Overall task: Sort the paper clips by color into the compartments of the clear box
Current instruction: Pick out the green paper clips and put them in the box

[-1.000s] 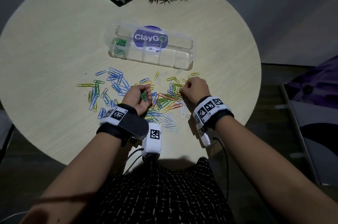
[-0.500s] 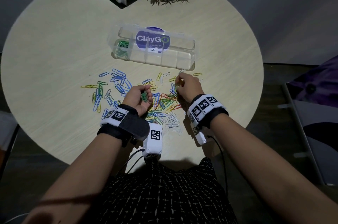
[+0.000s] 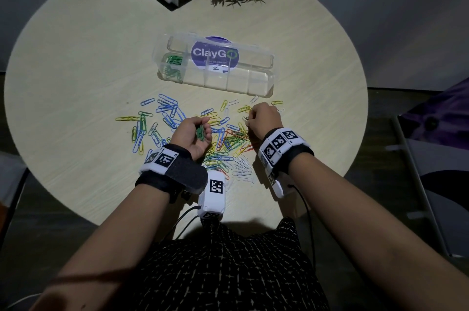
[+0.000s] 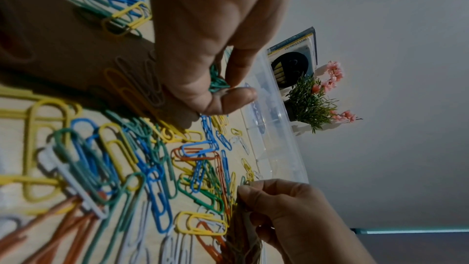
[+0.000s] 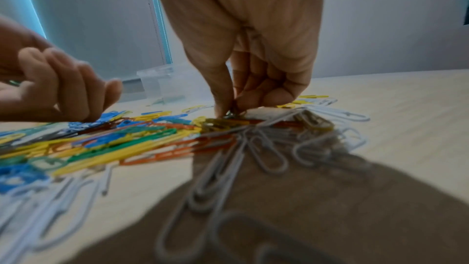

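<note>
Round table (image 3: 76, 56), dim room. Green-gathering step: left hand (image 3: 193, 136) cupped round green clips (image 3: 200, 131); right hand (image 3: 265, 120) pinching one more from pile (image 3: 228, 140). Next, likely: carry to box (image 3: 215, 66), leftmost compartment, greens already there.

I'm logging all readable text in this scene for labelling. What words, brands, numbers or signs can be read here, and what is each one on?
"ClayGO": purple round sticker on the lid of the clear box.
"N": small white tag below that sticker.
Small line under "ClayGO": too small to read.
Spine of a book in the black holder, left wrist view: sideways print, roughly "INVESTING 101", not certain.
Wrist bands: black-and-white square code markers, no words.
</note>
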`<state>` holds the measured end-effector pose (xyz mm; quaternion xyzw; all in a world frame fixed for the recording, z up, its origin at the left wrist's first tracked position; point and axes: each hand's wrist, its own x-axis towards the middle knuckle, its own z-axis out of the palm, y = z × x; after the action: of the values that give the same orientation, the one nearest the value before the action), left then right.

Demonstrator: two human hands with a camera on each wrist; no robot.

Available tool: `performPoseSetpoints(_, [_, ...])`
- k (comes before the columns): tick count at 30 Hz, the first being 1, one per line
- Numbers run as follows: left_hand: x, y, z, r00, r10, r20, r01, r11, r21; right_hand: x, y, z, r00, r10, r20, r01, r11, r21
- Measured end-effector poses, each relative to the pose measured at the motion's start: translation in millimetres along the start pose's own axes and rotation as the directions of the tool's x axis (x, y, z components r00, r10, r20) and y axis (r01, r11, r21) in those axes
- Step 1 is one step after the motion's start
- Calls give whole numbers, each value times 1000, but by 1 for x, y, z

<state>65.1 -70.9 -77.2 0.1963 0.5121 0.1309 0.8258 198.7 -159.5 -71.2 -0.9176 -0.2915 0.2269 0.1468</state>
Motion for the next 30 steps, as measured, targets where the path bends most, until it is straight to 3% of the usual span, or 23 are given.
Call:
performPoseSetpoints(7, [-2, 2, -2, 1000, 4, 6, -4, 998, -65, -4, -7, -1, 996, -72, 50, 79, 983, -168])
performPoseSetpoints(10, [-3, 1, 0, 1000, 15, 19, -13, 996, -83, -10, -16, -4, 990, -138, 12, 137, 989, 48])
performPoseSetpoints(13, [-4, 0, 3, 999, 2, 42, 3, 995, -104, -24, -36, -11, 961, -274, 25, 254, 918, 304])
performPoseSetpoints(15, [-6, -2, 4, 997, -21, 78, 33, 987, -157, -32, -47, -12, 936, -341, 86, 289, 886, 363])
performPoseSetpoints(18, [-5, -2, 1, 994, -89, 68, 95, 991, -90, -31, -47, -11, 950, -310, 44, 269, 879, 393])
performPoseSetpoints(20, [-4, 0, -3, 991, -127, 51, 126, 992, 6, -27, -36, -9, 961, -274, 36, 249, 915, 317])
performPoseSetpoints(25, [-2, 4, -16, 984, -152, 94, 145, 987, 70, -32, -7, 3, 927, -288, 241, 307, 951, -44])
performPoseSetpoints(30, [-2, 3, -16, 987, -132, 95, 125, 989, 78, -31, -4, 6, 954, -247, 168, 247, 969, 24])
